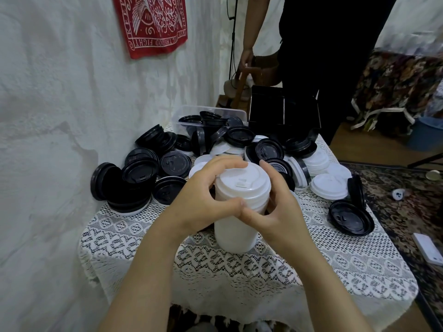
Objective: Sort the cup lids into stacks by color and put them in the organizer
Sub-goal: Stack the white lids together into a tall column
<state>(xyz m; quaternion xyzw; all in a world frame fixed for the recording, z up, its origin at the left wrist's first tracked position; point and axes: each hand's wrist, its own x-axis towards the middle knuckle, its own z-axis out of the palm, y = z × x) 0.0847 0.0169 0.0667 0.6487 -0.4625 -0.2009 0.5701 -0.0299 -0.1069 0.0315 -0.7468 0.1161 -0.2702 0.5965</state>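
A tall stack of white lids [236, 226] stands upright on the lace tablecloth [263, 264] in the middle of the view. My left hand [203, 200] grips its upper part from the left, fingers curled over the top lid. My right hand [275, 207] holds it from the right, and both thumbs meet at the front. Behind the stack lies a heap of black lids [172, 161] mixed with white lids [329, 185]. The black organizer [285, 109] with its divider stands at the table's far edge.
A clear plastic tub [184, 113] holding black lids sits at the back left by the wall. Two black lids [350, 219] lie at the right table edge. A person in black [323, 56] stands behind the table. Patterned carpet lies to the right.
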